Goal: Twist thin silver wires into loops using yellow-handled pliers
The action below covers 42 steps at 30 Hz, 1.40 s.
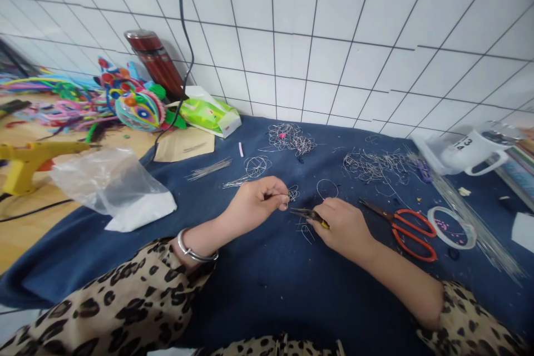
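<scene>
Right hand (344,228): fingers closed around the pliers (309,213). Right of the pliers: orange-handled scissors (390,216). Left of the pliers, the left hand (259,200) pinches a small bent wire (294,193). Beyond the pliers: a wire tangle (287,138) on blue cloth (258,278).

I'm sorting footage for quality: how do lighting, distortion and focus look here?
Head view: light is fairly even, with highlights on the flask and clear bag; lines on the tiled wall fan outward toward the top, and the top right corner is dark; the wire coil at the left hand and the pliers in the right hand look slightly soft, fine strands hard to separate.
</scene>
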Each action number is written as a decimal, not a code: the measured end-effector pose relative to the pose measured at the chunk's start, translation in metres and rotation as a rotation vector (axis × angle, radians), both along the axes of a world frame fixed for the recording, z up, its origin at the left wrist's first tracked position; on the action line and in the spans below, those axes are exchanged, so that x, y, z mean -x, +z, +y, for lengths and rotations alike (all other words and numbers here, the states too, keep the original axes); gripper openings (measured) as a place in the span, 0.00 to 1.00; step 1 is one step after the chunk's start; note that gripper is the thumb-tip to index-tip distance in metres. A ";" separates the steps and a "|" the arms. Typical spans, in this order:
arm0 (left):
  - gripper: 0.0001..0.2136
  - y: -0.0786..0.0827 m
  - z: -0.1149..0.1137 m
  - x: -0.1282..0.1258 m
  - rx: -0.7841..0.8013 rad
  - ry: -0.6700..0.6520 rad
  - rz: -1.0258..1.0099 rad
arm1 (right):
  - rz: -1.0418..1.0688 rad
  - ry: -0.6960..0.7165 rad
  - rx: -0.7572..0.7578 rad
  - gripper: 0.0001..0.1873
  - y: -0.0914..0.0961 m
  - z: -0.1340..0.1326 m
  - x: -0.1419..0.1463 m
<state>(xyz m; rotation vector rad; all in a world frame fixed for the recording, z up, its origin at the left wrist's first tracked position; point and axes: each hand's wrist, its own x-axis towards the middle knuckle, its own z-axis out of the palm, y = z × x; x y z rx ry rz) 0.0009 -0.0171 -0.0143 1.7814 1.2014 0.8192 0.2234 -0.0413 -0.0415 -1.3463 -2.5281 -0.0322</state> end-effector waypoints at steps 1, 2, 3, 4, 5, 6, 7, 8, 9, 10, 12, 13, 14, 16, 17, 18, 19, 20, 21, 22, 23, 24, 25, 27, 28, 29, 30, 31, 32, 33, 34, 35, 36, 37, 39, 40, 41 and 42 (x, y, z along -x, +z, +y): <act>0.03 -0.001 0.001 0.000 0.082 0.003 -0.062 | -0.019 0.019 -0.088 0.09 0.000 0.000 -0.001; 0.04 -0.002 0.001 -0.001 0.166 0.006 -0.128 | -0.043 0.049 -0.172 0.07 0.001 0.000 -0.002; 0.05 -0.004 0.002 -0.001 0.246 0.008 -0.192 | -0.071 0.083 -0.250 0.07 0.002 0.000 -0.003; 0.06 -0.006 0.003 -0.002 0.315 0.010 -0.249 | -0.097 0.113 -0.321 0.07 0.003 0.000 -0.003; 0.07 -0.009 0.003 -0.002 0.370 0.011 -0.296 | -0.120 0.138 -0.386 0.07 0.004 -0.001 -0.004; 0.08 -0.011 0.004 -0.002 0.414 0.009 -0.333 | -0.137 0.154 -0.440 0.07 0.005 -0.001 -0.004; 0.09 -0.013 0.004 -0.002 0.448 0.006 -0.362 | -0.148 0.164 -0.484 0.07 0.006 -0.002 -0.004; 0.09 -0.015 0.004 -0.002 0.475 0.001 -0.383 | -0.156 0.171 -0.516 0.07 0.007 -0.002 -0.004; 0.09 -0.016 0.004 -0.002 0.496 -0.006 -0.399 | -0.165 0.177 -0.538 0.06 0.008 -0.003 -0.004; 0.09 -0.017 0.003 -0.002 0.515 -0.011 -0.414 | -0.177 0.183 -0.554 0.06 0.009 -0.004 -0.003; 0.09 -0.019 0.002 -0.002 0.544 -0.020 -0.440 | -0.205 0.197 -0.573 0.06 0.010 -0.005 -0.002; 0.09 -0.019 0.001 -0.002 0.556 -0.022 -0.450 | -0.217 0.201 -0.582 0.06 0.010 -0.005 -0.002; 0.08 -0.019 0.001 -0.002 0.567 -0.024 -0.457 | -0.226 0.204 -0.592 0.06 0.010 -0.006 -0.002; 0.08 -0.019 0.001 -0.003 0.579 -0.025 -0.460 | -0.237 0.207 -0.614 0.07 0.011 -0.006 -0.002; 0.08 -0.018 0.001 -0.003 0.583 -0.027 -0.458 | -0.243 0.209 -0.623 0.07 0.011 -0.006 -0.002; 0.07 -0.018 0.001 -0.003 0.585 -0.027 -0.457 | -0.248 0.213 -0.630 0.07 0.011 -0.006 -0.002; 0.07 -0.018 0.000 -0.004 0.587 -0.027 -0.455 | -0.254 0.216 -0.636 0.07 0.011 -0.006 -0.001; 0.07 -0.018 0.000 -0.004 0.589 -0.026 -0.454 | -0.259 0.219 -0.639 0.07 0.010 -0.006 -0.001; 0.07 -0.018 0.000 -0.004 0.593 -0.025 -0.454 | -0.262 0.221 -0.643 0.08 0.010 -0.006 -0.001; 0.07 -0.018 0.000 -0.004 0.597 -0.023 -0.454 | -0.266 0.222 -0.645 0.08 0.010 -0.006 0.000; 0.08 -0.018 0.000 -0.004 0.600 -0.022 -0.453 | -0.268 0.223 -0.647 0.08 0.010 -0.006 0.000; 0.08 -0.018 0.000 -0.004 0.603 -0.020 -0.452 | -0.269 0.223 -0.649 0.08 0.010 -0.006 0.001; 0.08 -0.019 0.000 -0.004 0.605 -0.019 -0.451 | -0.269 0.225 -0.650 0.08 0.010 -0.006 0.001; 0.07 -0.019 0.000 -0.004 0.612 -0.018 -0.450 | -0.271 0.230 -0.644 0.08 0.010 -0.007 0.002; 0.07 -0.019 0.001 -0.004 0.617 -0.018 -0.450 | -0.271 0.232 -0.642 0.08 0.010 -0.007 0.002; 0.08 -0.019 0.001 -0.004 0.621 -0.017 -0.449 | -0.270 0.233 -0.641 0.08 0.009 -0.007 0.002; 0.08 -0.019 0.001 -0.004 0.625 -0.016 -0.446 | -0.270 0.234 -0.640 0.08 0.009 -0.006 0.002; 0.08 -0.018 0.001 -0.004 0.627 -0.014 -0.444 | -0.270 0.235 -0.640 0.08 0.010 -0.006 0.002; 0.08 -0.018 0.001 -0.004 0.629 -0.013 -0.442 | -0.269 0.236 -0.641 0.08 0.010 -0.006 0.002; 0.08 -0.018 0.001 -0.004 0.630 -0.013 -0.440 | -0.267 0.237 -0.644 0.08 0.010 -0.006 0.002; 0.09 -0.018 0.000 -0.004 0.630 -0.013 -0.440 | -0.265 0.239 -0.648 0.08 0.010 -0.006 0.002; 0.09 -0.019 0.000 -0.004 0.632 -0.014 -0.440 | -0.263 0.239 -0.650 0.08 0.010 -0.006 0.002; 0.08 -0.019 0.000 -0.004 0.632 -0.014 -0.441 | -0.262 0.239 -0.653 0.08 0.009 -0.006 0.001; 0.08 -0.019 0.000 -0.004 0.633 -0.014 -0.440 | -0.261 0.240 -0.656 0.08 0.009 -0.006 0.001; 0.08 -0.020 0.000 -0.004 0.631 -0.011 -0.439 | -0.269 0.239 -0.656 0.08 0.009 -0.007 0.001; 0.08 -0.021 0.000 -0.004 0.628 -0.012 -0.438 | -0.274 0.239 -0.655 0.08 0.009 -0.007 0.001; 0.08 -0.021 0.000 -0.004 0.626 -0.013 -0.437 | -0.280 0.238 -0.653 0.08 0.008 -0.007 0.001; 0.08 -0.022 0.000 -0.004 0.624 -0.015 -0.436 | -0.283 0.237 -0.651 0.08 0.008 -0.008 0.001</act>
